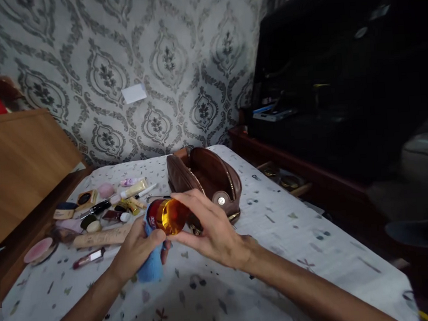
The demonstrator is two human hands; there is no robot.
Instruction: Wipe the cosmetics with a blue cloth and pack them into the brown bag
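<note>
Your left hand (137,246) is reaching in from the lower left with the forearm angled up toward the centre of the bench (296,233). Its fingers are curling shut around a blue cloth (150,267), and the thumb is pressing on the red-labelled end of an amber bottle (168,216). Your right hand (214,234) is coming in from the lower right, wrist bent, palm facing down and left. Its fingers are closing on the bottle: the forefinger is lying over the top of the amber body and the thumb is lying beneath it. The bottle is lying roughly level, held above the bench between both hands, its red end toward your left hand and the cloth just below it.

Directly behind the bottle a brown zip pouch (204,180) is standing open on the bench, touching or nearly touching your right-hand fingertips; you cannot tell which. To the left of your left hand, a scatter of cosmetics (103,207) is covering the bench as far as the wooden headboard (20,164), with a pink compact (39,250) near the left edge. The bench surface to the right of your right forearm is lying bare out to its right edge, which is dropping off beside a dark wooden cabinet (295,164). The near centre, between your forearms, is also lying open. The patterned wall (156,62) is closing off the far edge.
</note>
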